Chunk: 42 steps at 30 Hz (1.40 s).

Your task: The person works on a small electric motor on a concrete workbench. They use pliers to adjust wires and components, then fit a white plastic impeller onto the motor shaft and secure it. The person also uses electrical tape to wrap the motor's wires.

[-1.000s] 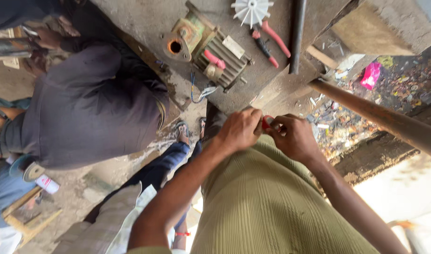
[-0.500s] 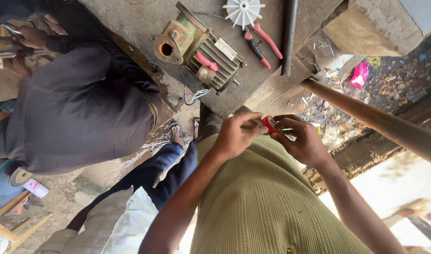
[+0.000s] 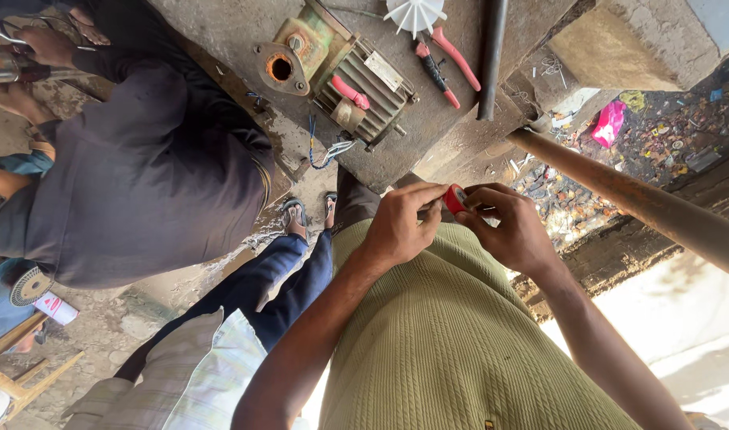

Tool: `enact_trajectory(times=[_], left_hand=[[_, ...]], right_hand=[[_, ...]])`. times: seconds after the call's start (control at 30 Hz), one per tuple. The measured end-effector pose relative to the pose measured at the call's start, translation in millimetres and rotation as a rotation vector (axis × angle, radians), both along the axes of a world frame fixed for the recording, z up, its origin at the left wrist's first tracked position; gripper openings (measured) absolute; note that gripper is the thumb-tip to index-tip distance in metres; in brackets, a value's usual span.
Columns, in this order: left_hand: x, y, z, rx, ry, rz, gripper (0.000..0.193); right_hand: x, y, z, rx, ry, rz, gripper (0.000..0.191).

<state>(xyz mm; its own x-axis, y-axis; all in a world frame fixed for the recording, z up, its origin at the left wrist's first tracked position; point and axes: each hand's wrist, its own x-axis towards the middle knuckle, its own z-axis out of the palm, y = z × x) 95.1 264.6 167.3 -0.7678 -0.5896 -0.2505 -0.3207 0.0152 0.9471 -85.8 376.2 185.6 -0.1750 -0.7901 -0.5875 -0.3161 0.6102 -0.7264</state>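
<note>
Hands meet at your chest: left hand (image 3: 400, 227) and right hand (image 3: 512, 231) fingertips pinch a small red roll (image 3: 455, 198), probably tape. Light, stiff; grip its rim.

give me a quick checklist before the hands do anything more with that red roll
1. Red roll held by both hands: ok, left hand and right hand pinch it.
2. Loose end of the roll found: cannot tell, fingers cover it.
3. Electric motor resting steady on the concrete slab: ok.
4. Motor's wires in reach: cannot tell, they dangle off the slab edge.
5. Red-handled pliers close by: ok, beside the white fan.
6. Room to work: not ok, a person in a dark shirt stands close.
</note>
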Motion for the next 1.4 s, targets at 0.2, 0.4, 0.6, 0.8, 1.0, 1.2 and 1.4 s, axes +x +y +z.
enact_trajectory(times=[0.2,0.4,0.6,0.8,1.0,1.2,1.4], left_hand=[[0,1,2,-0.082,-0.07,-0.022,0.031],[4,5,-5,-0.077,-0.043,0.026,0.021],[-1,18,-12,-0.173,-0.03,0.139,0.015],[5,15,-13,-0.119,-0.067,0.139,0.01],[17,-1,-3,0.044,-0.01,0.01,0.022],[13,-8,-3,-0.143,0.052,0.06,0.013],[11,-23,-12,-0.053,-0.043,-0.15,0.007]], right_hand=[[3,-2,2,0.011,-0.001,0.01,0.021],[5,-4,2,0.026,0.019,0.038,0.021],[10,-4,-1,0.037,0.08,0.048,0.019],[13,10,-11,0.141,-0.102,-0.119,0.025],[-9,22,-30,0.142,-0.393,-0.193,0.029],[-15,20,-28,0.101,-0.378,-0.107,0.032],[-8,17,-17,0.067,-0.267,0.005,0.025]])
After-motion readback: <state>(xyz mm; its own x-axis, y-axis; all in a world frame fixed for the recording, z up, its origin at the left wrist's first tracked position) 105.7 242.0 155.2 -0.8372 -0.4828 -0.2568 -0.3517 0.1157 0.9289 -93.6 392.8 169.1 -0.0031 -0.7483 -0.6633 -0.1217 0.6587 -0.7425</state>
